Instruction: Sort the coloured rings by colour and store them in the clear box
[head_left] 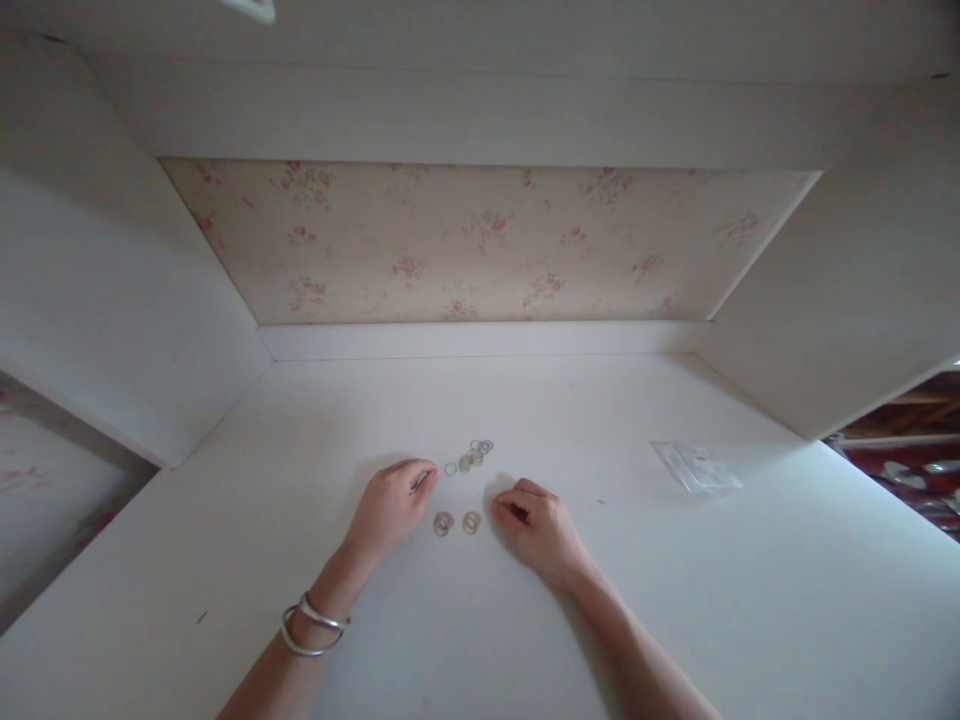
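Two small rings (457, 522) lie side by side mid-desktop, between hands; left hand (390, 505) curled, fingertips pinched, whether on something cannot tell; right hand (541, 525) loosely curled, holding nothing visible; ring cluster (469, 458) just beyond; clear plastic bag (696, 467) toward right edge; bangles (313, 625) on left wrist.

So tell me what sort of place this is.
Probably a home, at a built-in white desk set in an alcove. Floral wallpaper backs the nook, white side panels close it in, and the left hand and right hand rest by small rings, suggesting hobby work.
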